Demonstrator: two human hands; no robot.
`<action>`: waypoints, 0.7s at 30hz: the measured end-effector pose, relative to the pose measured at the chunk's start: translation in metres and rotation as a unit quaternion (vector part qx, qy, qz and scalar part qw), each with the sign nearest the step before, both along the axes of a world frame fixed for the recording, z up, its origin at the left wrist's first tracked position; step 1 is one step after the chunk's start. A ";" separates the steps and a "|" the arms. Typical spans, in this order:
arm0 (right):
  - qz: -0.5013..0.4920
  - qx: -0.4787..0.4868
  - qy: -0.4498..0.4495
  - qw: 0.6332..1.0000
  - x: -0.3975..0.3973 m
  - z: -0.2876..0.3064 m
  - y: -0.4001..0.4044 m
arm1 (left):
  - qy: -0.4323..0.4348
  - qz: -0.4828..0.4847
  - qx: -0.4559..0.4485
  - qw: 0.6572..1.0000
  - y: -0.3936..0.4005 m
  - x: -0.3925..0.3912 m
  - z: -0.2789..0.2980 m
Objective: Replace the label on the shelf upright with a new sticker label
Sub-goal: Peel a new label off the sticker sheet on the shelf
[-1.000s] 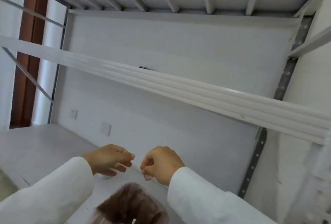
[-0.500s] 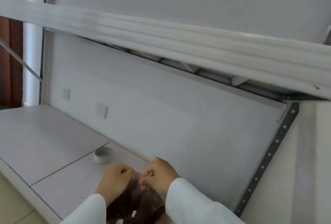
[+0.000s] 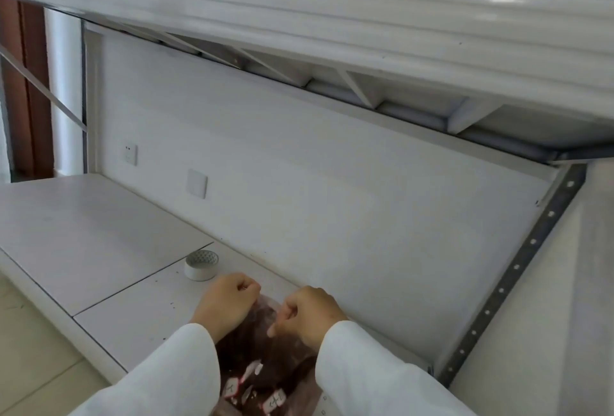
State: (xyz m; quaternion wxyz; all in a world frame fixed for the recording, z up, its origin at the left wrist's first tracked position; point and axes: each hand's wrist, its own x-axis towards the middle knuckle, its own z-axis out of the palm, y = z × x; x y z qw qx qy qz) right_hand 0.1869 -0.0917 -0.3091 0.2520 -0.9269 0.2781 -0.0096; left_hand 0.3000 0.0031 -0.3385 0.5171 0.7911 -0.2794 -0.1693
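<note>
A translucent reddish-brown plastic bag (image 3: 262,345) lies on the white lower shelf (image 3: 99,249) right in front of me. Small white labels with red borders (image 3: 272,400) show inside it near the bottom edge of the view. My left hand (image 3: 227,306) is closed on the bag's left upper edge. My right hand (image 3: 309,314) is closed on its right upper edge, and the two hands hold the mouth apart. The perforated grey shelf upright (image 3: 518,269) runs diagonally at the right, well clear of both hands. No label is visible on it.
A white roll of tape (image 3: 201,265) stands on the shelf just left of my left hand. The upper shelf's thick white front edge (image 3: 332,13) crosses overhead. A wall socket (image 3: 130,153) and a blank plate (image 3: 196,183) sit on the back wall.
The view has dropped from the upper shelf to the lower one. My hands have moved apart slightly and the bag between them is spread wider, showing the labels inside.
</note>
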 end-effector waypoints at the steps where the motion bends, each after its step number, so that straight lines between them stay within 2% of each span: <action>1: 0.004 -0.003 0.001 1.000 -0.001 -0.001 0.000 | 0.001 -0.001 0.002 1.000 0.000 0.000 0.000; 13: 0.016 -0.072 0.047 0.996 -0.005 -0.009 -0.004 | -0.010 -0.011 0.024 1.000 -0.001 0.002 -0.008; 21: 0.034 -0.042 0.049 0.997 -0.009 -0.014 -0.007 | -0.002 -0.029 0.035 0.999 -0.008 -0.003 -0.009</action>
